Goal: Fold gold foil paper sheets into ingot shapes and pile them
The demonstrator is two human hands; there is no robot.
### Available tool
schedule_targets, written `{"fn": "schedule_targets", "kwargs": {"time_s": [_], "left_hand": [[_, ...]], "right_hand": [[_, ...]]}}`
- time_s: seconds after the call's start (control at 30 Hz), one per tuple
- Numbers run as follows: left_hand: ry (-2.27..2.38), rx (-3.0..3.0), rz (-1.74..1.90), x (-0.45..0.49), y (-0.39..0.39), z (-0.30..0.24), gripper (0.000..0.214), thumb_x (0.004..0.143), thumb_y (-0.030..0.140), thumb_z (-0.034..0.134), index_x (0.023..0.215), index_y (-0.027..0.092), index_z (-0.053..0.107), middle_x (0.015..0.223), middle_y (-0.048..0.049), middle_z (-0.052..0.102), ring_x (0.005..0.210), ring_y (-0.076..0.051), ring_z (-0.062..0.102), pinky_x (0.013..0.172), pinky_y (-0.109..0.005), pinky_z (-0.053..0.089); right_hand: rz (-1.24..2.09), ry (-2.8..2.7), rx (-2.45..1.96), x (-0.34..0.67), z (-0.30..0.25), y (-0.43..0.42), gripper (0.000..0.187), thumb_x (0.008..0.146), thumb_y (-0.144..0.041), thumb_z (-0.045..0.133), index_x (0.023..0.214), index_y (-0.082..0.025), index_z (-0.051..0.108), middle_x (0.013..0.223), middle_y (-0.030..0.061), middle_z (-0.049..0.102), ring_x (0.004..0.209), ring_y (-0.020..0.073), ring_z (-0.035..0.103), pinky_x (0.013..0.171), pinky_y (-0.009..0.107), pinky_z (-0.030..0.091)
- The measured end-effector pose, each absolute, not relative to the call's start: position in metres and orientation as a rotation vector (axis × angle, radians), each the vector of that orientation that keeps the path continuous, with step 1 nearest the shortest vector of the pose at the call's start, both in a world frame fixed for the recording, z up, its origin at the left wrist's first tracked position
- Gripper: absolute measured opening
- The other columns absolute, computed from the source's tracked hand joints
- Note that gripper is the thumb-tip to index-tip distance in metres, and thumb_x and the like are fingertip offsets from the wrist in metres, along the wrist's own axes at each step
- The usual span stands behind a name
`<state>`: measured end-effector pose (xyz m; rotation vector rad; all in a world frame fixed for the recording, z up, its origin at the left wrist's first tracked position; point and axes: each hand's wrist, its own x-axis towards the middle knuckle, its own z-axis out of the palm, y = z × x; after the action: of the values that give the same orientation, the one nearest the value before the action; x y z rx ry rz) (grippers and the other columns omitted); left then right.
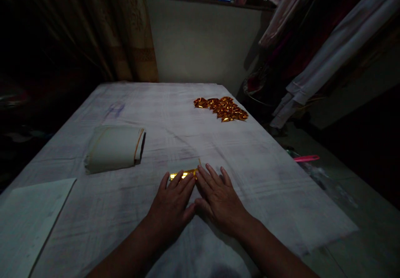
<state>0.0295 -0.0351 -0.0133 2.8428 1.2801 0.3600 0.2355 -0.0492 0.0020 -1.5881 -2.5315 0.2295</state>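
A small sheet of pale paper with a shiny gold foil strip (pixel 185 174) lies on the table in front of me. My left hand (pixel 171 201) rests on its near side, palm down, with the fingers stretched out over the foil. Beside it, my right hand (pixel 221 199) lies flat with its fingers extended at the sheet's right end. The two thumbs nearly meet. Both hands cover part of the paper, so its near edge is hidden.
Several folded gold foil pieces (pixel 229 110) are heaped at the far right of the cloth-covered table (pixel 175 124). A curved stack of pale paper (pixel 114 148) sits at the left, above a flat white sheet (pixel 34 219). Clothes (pixel 337 49) hang at the right.
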Motion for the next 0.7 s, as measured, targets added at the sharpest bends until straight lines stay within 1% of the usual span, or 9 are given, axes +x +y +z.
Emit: {"fn": "schedule_targets", "kwargs": {"time_s": [0.1, 0.27, 0.37, 0.47, 0.57, 0.7], "left_hand": [[1.275, 2.831, 0.342, 0.031, -0.035, -0.008, 0.059, 0.101, 0.048, 0.045, 0.154, 0.022, 0.039, 0.152, -0.0081, 0.053, 0.140, -0.030, 0.046, 0.116, -0.054, 0.030], [1.255, 2.816, 0.315, 0.029, -0.035, -0.005, 0.060, 0.102, 0.054, 0.042, 0.153, 0.022, 0.039, 0.154, -0.0083, 0.051, 0.141, -0.029, 0.045, 0.119, -0.054, 0.025], [1.245, 2.814, 0.317, 0.022, -0.035, -0.007, 0.063, 0.101, 0.057, 0.041, 0.154, 0.023, 0.038, 0.155, -0.0082, 0.050, 0.142, -0.028, 0.045, 0.122, -0.056, 0.018], [1.242, 2.826, 0.336, 0.010, -0.037, -0.010, 0.062, 0.100, 0.057, 0.043, 0.152, 0.024, 0.041, 0.153, -0.0079, 0.051, 0.142, -0.028, 0.045, 0.123, -0.057, 0.012], [1.233, 2.838, 0.339, -0.003, -0.039, -0.013, 0.061, 0.100, 0.056, 0.044, 0.152, 0.024, 0.041, 0.152, -0.0073, 0.053, 0.142, -0.028, 0.045, 0.124, -0.057, 0.010], [1.267, 2.854, 0.361, -0.016, -0.042, -0.013, 0.060, 0.100, 0.057, 0.044, 0.152, 0.026, 0.041, 0.151, -0.0063, 0.054, 0.142, -0.029, 0.045, 0.123, -0.058, 0.009]], "right_hand": [[0.346, -2.532, -1.579, 0.232, 0.004, -0.048, 0.059, 0.103, -0.044, 0.045, 0.156, -0.019, 0.037, 0.162, 0.0104, 0.034, 0.153, 0.0310, 0.024, 0.122, 0.062, 0.017], [0.445, -2.533, -1.650, 0.231, 0.007, -0.047, 0.063, 0.102, -0.046, 0.046, 0.156, -0.017, 0.036, 0.163, 0.0105, 0.030, 0.153, 0.0331, 0.021, 0.122, 0.065, 0.016], [0.439, -2.527, -1.660, 0.232, 0.007, -0.048, 0.062, 0.102, -0.047, 0.046, 0.156, -0.019, 0.036, 0.163, 0.0095, 0.030, 0.153, 0.0328, 0.021, 0.122, 0.065, 0.017], [0.407, -2.515, -1.652, 0.232, 0.006, -0.049, 0.063, 0.102, -0.051, 0.044, 0.156, -0.021, 0.036, 0.164, 0.0083, 0.029, 0.154, 0.0317, 0.020, 0.122, 0.063, 0.016], [0.398, -2.522, -1.657, 0.231, 0.005, -0.049, 0.063, 0.102, -0.055, 0.042, 0.155, -0.021, 0.039, 0.164, 0.0081, 0.030, 0.153, 0.0320, 0.021, 0.122, 0.064, 0.017], [0.394, -2.524, -1.662, 0.231, 0.006, -0.049, 0.063, 0.102, -0.056, 0.042, 0.155, -0.021, 0.040, 0.163, 0.0081, 0.031, 0.153, 0.0332, 0.022, 0.122, 0.064, 0.018]]}}
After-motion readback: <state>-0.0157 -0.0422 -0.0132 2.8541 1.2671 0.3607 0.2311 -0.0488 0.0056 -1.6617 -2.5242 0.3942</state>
